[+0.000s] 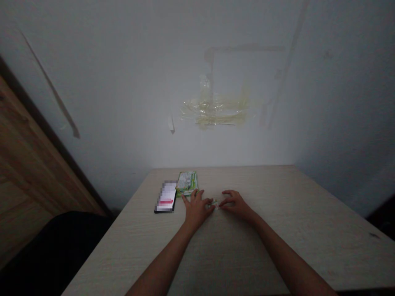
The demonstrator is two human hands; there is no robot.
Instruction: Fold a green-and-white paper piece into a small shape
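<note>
Head view. On pale wood-grain bench (pixel 222 259): small crumpled clear-and-green scrap (pixel 216 203), between bare left hand (pixel 198 206) at nine o'clock and bare right hand (pixel 237 204) at three. Narrow grip in both, at scrap's edges; cannot tell whether holding. At ten o'clock from scrap: flat green-and-white printed packaging (pixel 186 180). At nine, beyond left hand: black-edged rectangular phone (pixel 166 198), pixelated.

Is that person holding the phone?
No, the phone lies on the table, to the left of the left hand.
</note>
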